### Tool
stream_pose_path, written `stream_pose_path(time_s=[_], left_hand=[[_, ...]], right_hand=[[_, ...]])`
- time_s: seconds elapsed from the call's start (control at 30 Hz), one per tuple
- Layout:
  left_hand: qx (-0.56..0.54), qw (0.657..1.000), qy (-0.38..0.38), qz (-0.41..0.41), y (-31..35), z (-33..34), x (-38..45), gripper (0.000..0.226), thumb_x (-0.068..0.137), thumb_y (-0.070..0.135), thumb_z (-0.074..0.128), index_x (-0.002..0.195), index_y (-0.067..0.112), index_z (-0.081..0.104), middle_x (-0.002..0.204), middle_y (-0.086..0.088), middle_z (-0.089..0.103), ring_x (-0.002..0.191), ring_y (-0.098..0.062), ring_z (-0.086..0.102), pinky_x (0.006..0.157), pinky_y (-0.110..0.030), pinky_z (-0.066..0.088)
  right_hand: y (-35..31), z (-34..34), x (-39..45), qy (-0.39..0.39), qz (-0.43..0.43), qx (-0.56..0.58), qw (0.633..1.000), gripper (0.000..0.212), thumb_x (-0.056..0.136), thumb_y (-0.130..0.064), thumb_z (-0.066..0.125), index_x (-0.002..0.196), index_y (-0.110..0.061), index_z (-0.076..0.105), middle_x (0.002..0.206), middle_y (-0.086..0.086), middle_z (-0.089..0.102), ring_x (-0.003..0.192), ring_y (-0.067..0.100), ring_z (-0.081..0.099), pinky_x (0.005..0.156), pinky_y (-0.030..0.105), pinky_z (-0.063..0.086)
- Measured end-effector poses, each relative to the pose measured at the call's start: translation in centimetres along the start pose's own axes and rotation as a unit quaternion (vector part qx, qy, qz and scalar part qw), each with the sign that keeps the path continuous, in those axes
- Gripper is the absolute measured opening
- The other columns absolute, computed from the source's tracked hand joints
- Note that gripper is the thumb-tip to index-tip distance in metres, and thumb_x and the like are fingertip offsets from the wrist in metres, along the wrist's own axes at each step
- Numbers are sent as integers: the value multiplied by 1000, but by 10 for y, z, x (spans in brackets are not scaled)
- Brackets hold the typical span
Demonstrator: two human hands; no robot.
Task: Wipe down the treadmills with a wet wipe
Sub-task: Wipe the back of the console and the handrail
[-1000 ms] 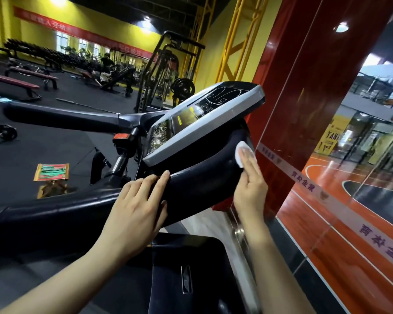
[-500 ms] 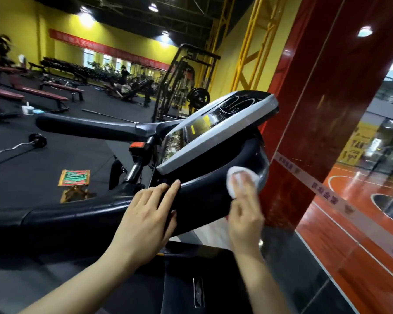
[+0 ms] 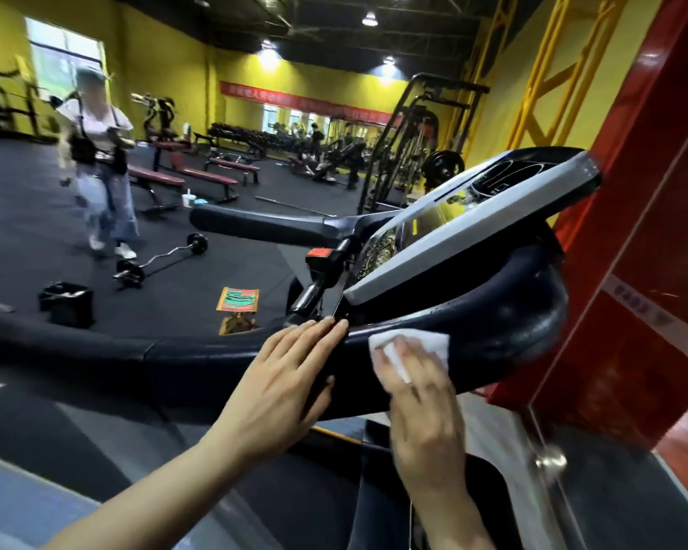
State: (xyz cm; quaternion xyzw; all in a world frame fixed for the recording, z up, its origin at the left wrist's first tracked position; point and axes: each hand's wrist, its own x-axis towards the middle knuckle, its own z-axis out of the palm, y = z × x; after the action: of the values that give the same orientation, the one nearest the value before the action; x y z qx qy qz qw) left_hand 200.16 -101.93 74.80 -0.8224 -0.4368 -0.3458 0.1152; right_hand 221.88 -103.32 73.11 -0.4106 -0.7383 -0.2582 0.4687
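The right hand, fingers flat on the wipe, has slid it leftward along the rail from its outer curve toward the left hand; that hand rests spread on the rail; the curved end looks done.

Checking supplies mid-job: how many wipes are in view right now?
1: the white wet wipe, pressed under the right hand on the treadmill's black handrail. Others may be hidden.

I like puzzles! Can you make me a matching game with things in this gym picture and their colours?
Things:
1. wet wipe
2. pillar
3. far wall
4. handrail

Colours:
A. black
B. yellow
C. white
D. red

Pairs: 1-C, 2-D, 3-B, 4-A
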Motion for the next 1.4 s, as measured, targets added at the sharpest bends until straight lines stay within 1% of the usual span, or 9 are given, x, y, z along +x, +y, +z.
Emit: stream_pose_path(time_s=[0.17,0.33,0.47,0.7,0.83,0.93,1.1,1.23,1.4], left_hand=[[43,997,-6,-62,-28,-8,-29,64,99,40,44,160,24,30,161,4,36,150,-17,32,123,-42,24],[40,996,12,-80,-31,-1,-29,66,100,46,45,157,15,34,162,2,36,152,-15,29,124,-43,24],[44,994,9,-98,-38,-5,-35,64,100,56,42,156,24,38,156,3,44,147,-20,38,121,-47,28],[33,995,16,-95,-43,0,-36,64,100,59,43,155,28,36,153,7,44,143,-20,39,117,-44,30],[27,995,38,-86,-44,5,-37,62,100,53,43,155,25,39,152,3,46,140,-25,43,115,-48,32],[12,998,32,-57,-50,1,-40,63,96,40,45,156,21,38,155,1,43,143,-25,41,117,-48,31],[-14,1000,11,-16,-64,-11,-44,69,91,31,49,158,19,35,160,0,37,148,-22,35,120,-44,29],[5,1000,5,15,-84,-15,-53,67,96,36,50,159,20,33,160,-1,38,149,-21,34,122,-42,29],[26,1000,-5,8,-128,-20,-66,63,98,46,46,155,19,41,154,-1,48,142,-24,45,116,-43,35]], right_hand=[[33,-19,41,72,121,-4,990,48,92,12,41,131,-5,64,142,15,55,140,31,45,118,54,32],[-48,28,21,-41,17,-4,999,46,97,-5,40,139,-13,59,145,10,54,140,27,45,122,43,26],[-55,28,29,-70,-14,15,997,41,101,-8,42,136,-16,62,141,5,57,138,23,48,119,41,32],[14,-3,10,71,112,6,991,48,97,10,39,138,-5,57,149,13,49,145,29,39,117,57,32],[-47,46,-24,-21,0,32,999,42,105,0,36,141,-8,55,151,9,48,144,24,41,115,53,36],[-73,61,-34,-57,-49,45,996,41,100,-1,55,139,-12,59,151,4,49,143,18,43,117,43,36],[-31,31,-33,50,98,8,994,43,98,11,45,136,-4,56,159,-4,35,143,30,42,111,61,39],[-43,39,-18,131,189,-22,973,36,103,4,40,135,0,57,161,-3,32,144,37,39,110,59,40],[-134,92,-23,-2,29,-25,999,43,101,-1,48,139,-17,59,149,3,51,140,23,46,112,48,41]])
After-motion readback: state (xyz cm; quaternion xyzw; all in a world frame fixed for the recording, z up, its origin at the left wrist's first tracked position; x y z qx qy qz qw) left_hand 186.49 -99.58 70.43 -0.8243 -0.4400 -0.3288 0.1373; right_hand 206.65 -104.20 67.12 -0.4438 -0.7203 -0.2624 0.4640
